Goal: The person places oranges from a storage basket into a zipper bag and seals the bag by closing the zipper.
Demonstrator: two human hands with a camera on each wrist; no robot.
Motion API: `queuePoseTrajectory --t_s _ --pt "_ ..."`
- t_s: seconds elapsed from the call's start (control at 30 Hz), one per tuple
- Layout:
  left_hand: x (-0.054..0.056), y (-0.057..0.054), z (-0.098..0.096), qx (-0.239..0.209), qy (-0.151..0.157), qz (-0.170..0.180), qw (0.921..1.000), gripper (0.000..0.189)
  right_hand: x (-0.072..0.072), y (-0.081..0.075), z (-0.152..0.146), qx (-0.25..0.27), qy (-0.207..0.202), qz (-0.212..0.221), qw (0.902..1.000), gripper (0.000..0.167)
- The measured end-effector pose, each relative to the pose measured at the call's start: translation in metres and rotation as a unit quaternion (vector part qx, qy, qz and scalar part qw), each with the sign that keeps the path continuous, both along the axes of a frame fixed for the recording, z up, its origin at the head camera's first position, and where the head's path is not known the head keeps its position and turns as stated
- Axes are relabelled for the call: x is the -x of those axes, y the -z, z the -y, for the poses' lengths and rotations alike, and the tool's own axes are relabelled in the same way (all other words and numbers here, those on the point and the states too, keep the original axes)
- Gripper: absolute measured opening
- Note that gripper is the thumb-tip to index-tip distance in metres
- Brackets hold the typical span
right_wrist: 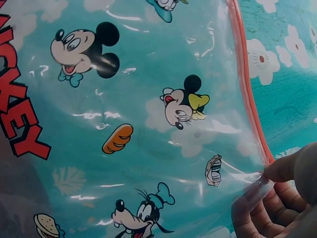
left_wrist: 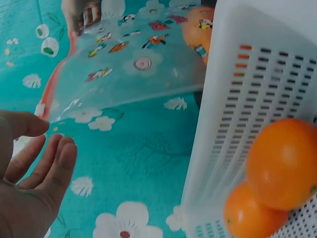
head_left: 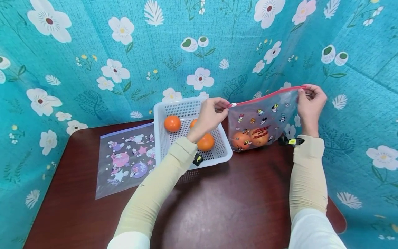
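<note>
A clear zipper bag (head_left: 264,114) with cartoon prints and a red zip strip hangs upright between both hands, its base at the table. Two oranges (head_left: 240,140) lie in its bottom. At the bag's upper left corner, the left hand (head_left: 211,116) pinches the strip's end between thumb and fingers, right beside the white slider (left_wrist: 40,110). The right hand (head_left: 312,103) grips the opposite top corner, thumb pressed against the fingers with bag film (right_wrist: 250,196) folded between them. The strip runs taut from hand to hand and looks closed along its length.
Left of the bag stands a white perforated basket (head_left: 158,138) with oranges (head_left: 172,123) in it, under the left forearm. A second zipper bag (head_left: 127,159), with a purple strip, lies flat on the dark wooden table (head_left: 224,204). A flowered blue curtain (head_left: 174,72) hangs close behind.
</note>
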State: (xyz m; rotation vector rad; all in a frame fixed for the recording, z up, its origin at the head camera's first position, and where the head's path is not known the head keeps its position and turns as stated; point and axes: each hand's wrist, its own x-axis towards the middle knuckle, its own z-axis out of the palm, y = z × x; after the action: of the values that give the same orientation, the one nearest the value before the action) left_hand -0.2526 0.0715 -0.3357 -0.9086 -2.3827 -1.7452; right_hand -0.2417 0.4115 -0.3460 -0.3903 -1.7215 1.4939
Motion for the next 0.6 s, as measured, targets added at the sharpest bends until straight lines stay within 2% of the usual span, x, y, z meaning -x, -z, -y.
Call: queuePoseTrajectory --t_s 0.13,0.27,0.4,0.5,0.6 --pt "0.002 -0.001 0.015 0.029 -0.009 -0.011 0.9995 0.02 0.005 0.0 0.001 -0.016 0.01 0.021 0.9996 0.005" --pt "0.004 -0.003 0.041 0.051 -0.032 -0.04 0.9974 0.023 0.012 0.001 -0.002 -0.033 0.013 0.043 0.9984 0.004" --pt "0.004 -0.005 0.079 0.08 -0.064 -0.07 0.9923 0.027 0.02 0.002 -0.005 -0.06 0.011 0.063 0.9962 0.005" --pt "0.002 -0.002 0.113 0.092 -0.104 -0.092 0.986 0.026 0.027 0.004 -0.008 -0.08 0.003 0.08 0.9936 0.008" --pt "0.001 0.004 0.15 0.086 -0.15 -0.115 0.9783 0.024 0.034 0.005 -0.011 -0.096 -0.004 0.096 0.9908 0.011"
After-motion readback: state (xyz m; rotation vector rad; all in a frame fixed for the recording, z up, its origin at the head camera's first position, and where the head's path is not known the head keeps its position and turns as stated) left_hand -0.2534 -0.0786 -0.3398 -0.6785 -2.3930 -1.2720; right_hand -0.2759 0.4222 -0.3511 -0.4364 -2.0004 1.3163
